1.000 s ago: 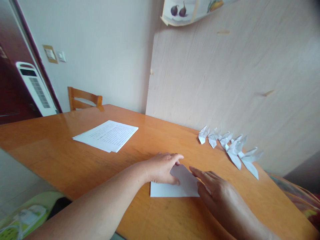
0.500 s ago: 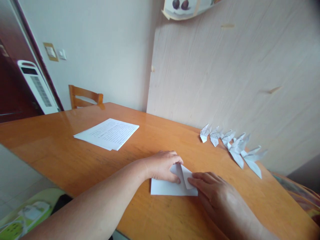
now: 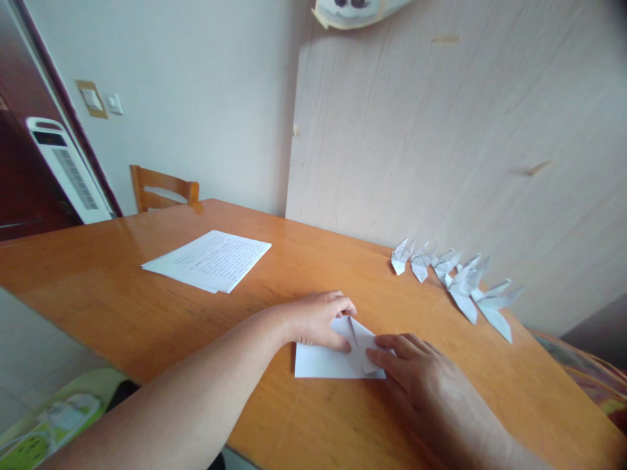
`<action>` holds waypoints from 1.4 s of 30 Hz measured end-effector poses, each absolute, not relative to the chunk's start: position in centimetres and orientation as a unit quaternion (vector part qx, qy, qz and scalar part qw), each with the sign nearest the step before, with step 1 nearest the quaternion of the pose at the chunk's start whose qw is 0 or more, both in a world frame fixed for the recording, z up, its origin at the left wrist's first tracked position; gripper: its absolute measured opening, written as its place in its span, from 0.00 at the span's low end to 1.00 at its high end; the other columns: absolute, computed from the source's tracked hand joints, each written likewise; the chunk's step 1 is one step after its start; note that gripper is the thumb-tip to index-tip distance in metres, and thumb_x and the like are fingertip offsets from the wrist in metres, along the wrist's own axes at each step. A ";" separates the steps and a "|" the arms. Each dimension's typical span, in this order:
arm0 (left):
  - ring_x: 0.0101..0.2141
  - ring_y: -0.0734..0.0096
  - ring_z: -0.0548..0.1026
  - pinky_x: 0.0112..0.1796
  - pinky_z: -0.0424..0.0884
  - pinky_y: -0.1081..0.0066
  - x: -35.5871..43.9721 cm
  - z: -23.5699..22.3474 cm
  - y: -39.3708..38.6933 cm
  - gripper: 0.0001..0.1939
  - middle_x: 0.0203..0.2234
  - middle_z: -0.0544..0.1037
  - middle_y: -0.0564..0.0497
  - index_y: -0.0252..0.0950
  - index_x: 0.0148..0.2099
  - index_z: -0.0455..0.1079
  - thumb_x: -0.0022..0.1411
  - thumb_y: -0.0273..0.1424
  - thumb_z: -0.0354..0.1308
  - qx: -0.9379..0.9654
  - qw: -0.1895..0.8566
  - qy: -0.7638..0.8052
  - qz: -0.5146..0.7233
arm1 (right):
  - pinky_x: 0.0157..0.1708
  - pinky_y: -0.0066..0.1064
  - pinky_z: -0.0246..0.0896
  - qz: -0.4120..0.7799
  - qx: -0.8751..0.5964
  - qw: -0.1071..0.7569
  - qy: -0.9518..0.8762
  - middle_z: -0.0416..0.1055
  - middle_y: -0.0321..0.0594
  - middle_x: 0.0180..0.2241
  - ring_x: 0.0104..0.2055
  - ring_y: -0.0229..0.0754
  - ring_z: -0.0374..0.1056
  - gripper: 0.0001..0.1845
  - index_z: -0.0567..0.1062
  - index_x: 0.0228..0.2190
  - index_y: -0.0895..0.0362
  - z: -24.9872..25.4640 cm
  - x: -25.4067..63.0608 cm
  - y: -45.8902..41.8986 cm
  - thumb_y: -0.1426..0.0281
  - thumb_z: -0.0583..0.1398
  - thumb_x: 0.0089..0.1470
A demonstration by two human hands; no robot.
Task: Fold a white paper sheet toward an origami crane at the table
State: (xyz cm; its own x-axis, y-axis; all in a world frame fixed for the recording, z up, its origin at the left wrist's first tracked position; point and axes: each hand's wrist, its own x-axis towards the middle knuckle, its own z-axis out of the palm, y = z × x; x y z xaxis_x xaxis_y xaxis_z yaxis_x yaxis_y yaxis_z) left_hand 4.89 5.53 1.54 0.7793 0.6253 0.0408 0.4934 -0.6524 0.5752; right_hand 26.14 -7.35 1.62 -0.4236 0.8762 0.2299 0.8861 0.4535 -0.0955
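A white sheet of paper (image 3: 321,363) lies on the wooden table in front of me, its upper right corner folded over into a slanted flap (image 3: 363,341). From the upper left, my left hand (image 3: 317,321) grips the paper, thumb flat on its face and fingers curled at the top edge. The fingertips of my right hand (image 3: 425,375) press on the flap at the paper's right side. What lies under the right palm is hidden.
Several folded paper birds (image 3: 461,287) stand in a row at the back right, near the wall board. A stack of printed sheets (image 3: 210,260) rests on the table (image 3: 112,287) at left. Behind it is a wooden chair (image 3: 164,186); a power strip (image 3: 34,450) sits lower left.
The folded flap lies slightly lower and flatter, with its edge a little shifted. Both hands stay nearly in place; the whole view has tilted slightly.
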 end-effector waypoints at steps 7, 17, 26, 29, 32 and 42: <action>0.46 0.63 0.71 0.44 0.67 0.70 4.9 1.6 5.6 0.24 0.46 0.72 0.52 0.44 0.50 0.69 0.50 0.36 0.66 0.899 0.295 0.301 0.123 | 0.44 0.43 0.68 -0.023 -0.524 0.111 -0.844 0.74 0.42 0.48 0.47 0.49 0.70 0.22 0.78 0.45 0.49 1.8 26.1 -7.3 0.80 0.55 0.55; 0.44 0.65 0.71 0.44 0.66 0.70 4.9 1.3 6.0 0.21 0.44 0.72 0.53 0.43 0.48 0.70 0.50 0.36 0.66 0.899 0.301 0.292 0.123 | 0.46 0.44 0.68 -0.021 -0.524 0.102 -0.846 0.73 0.43 0.49 0.47 0.50 0.69 0.21 0.78 0.46 0.50 2.0 26.0 -7.5 0.79 0.55 0.56; 0.45 0.65 0.71 0.44 0.67 0.70 4.9 1.5 5.9 0.22 0.45 0.71 0.52 0.43 0.48 0.70 0.50 0.36 0.66 0.895 0.308 0.301 0.117 | 0.44 0.44 0.69 -0.037 -0.522 0.090 -0.848 0.73 0.45 0.49 0.46 0.50 0.69 0.20 0.78 0.45 0.51 1.7 25.8 -7.5 0.79 0.54 0.57; 0.46 0.65 0.71 0.44 0.67 0.71 4.9 1.6 5.9 0.22 0.46 0.71 0.52 0.43 0.49 0.69 0.50 0.36 0.66 0.894 0.310 0.303 0.111 | 0.44 0.45 0.69 -0.044 -0.526 0.080 -0.846 0.73 0.45 0.48 0.46 0.51 0.69 0.20 0.78 0.45 0.51 1.8 25.6 -7.5 0.79 0.55 0.57; 0.46 0.65 0.71 0.44 0.67 0.71 4.8 1.7 5.8 0.23 0.46 0.71 0.53 0.43 0.49 0.69 0.50 0.36 0.65 0.893 0.312 0.307 0.106 | 0.44 0.45 0.70 -0.042 -0.532 0.074 -0.843 0.74 0.45 0.48 0.46 0.50 0.69 0.21 0.78 0.46 0.50 1.9 25.5 -7.5 0.80 0.55 0.56; 0.45 0.67 0.72 0.43 0.69 0.70 5.4 1.2 5.6 0.15 0.45 0.72 0.51 0.40 0.45 0.68 0.54 0.27 0.55 0.878 0.305 0.337 0.147 | 0.45 0.45 0.71 -0.052 -0.527 0.076 -0.845 0.73 0.44 0.50 0.47 0.49 0.70 0.21 0.78 0.46 0.52 1.3 25.6 -7.4 0.81 0.55 0.55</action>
State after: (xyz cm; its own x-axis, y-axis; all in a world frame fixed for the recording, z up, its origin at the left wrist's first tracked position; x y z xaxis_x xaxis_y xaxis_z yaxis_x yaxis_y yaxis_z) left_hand 5.35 5.59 1.20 0.7291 0.6823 0.0531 0.5029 -0.5867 0.6347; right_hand 25.55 -7.36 1.33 -0.4328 0.8825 0.1842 0.8985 0.4390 0.0079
